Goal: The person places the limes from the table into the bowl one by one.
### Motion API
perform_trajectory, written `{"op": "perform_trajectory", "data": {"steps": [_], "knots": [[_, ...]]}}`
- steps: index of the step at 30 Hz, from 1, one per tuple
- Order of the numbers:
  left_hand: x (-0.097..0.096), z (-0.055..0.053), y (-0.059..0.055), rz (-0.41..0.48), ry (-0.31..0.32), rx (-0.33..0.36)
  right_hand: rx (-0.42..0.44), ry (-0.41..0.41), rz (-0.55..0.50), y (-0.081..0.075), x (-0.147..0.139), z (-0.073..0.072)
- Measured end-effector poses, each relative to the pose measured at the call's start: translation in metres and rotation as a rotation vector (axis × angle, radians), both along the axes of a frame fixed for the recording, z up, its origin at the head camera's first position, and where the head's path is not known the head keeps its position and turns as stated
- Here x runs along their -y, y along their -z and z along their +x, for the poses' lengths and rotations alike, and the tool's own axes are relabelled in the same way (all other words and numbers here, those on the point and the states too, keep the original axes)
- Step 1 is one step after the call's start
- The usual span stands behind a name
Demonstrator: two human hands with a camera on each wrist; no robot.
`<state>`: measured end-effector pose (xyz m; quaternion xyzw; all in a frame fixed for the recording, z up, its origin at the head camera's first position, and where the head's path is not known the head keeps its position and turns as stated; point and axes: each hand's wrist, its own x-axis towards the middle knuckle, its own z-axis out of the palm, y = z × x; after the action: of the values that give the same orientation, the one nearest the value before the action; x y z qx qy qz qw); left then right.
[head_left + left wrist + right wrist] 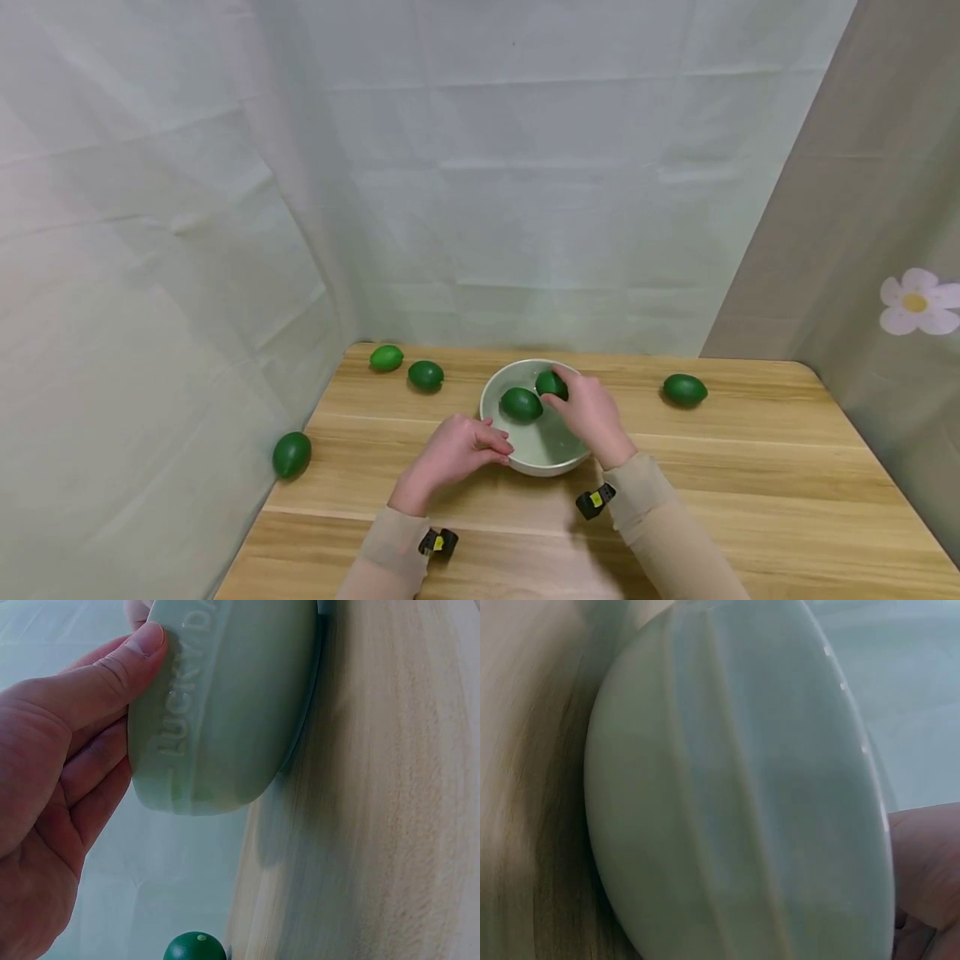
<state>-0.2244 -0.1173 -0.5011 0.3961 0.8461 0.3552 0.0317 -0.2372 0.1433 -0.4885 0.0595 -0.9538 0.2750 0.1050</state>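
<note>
A pale green bowl (536,450) stands on the wooden table, with a dark green lime (521,405) inside it. My left hand (459,450) pinches its near-left rim; in the left wrist view the thumb (112,679) lies against the outer wall beside raised lettering. Over the bowl's right side reaches my right hand (592,412), gripping a second dark green lime (551,384) between thumb and fingers within the rim. From the right wrist, the bowl's wall (727,787) hides that lime and most of the right hand (930,870).
At the table's back left lie a bright green lime (386,358) and a dark green one (426,376). Another lime (292,455) sits by the left edge, and one more (685,390) to the bowl's right. Cloth sheets (525,208) hang behind the table (750,483).
</note>
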Motion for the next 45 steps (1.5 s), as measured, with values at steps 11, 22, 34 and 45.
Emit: {"op": "perform_trajectory", "data": {"steps": [11, 22, 34, 45], "knots": [[0.001, -0.001, 0.001, 0.009, 0.013, -0.003, -0.005, -0.002, 0.013, 0.004, 0.001, -0.003], [0.0, 0.0, 0.001, 0.019, 0.011, 0.004, -0.006, 0.015, 0.018, 0.006, 0.003, -0.004], [0.001, -0.001, 0.002, 0.018, 0.005, 0.006, 0.043, 0.02, 0.054, 0.004, 0.007, -0.006], [0.001, -0.002, 0.004, 0.022, 0.019, -0.028, 0.071, 0.013, 0.074, 0.011, 0.011, -0.009]]}}
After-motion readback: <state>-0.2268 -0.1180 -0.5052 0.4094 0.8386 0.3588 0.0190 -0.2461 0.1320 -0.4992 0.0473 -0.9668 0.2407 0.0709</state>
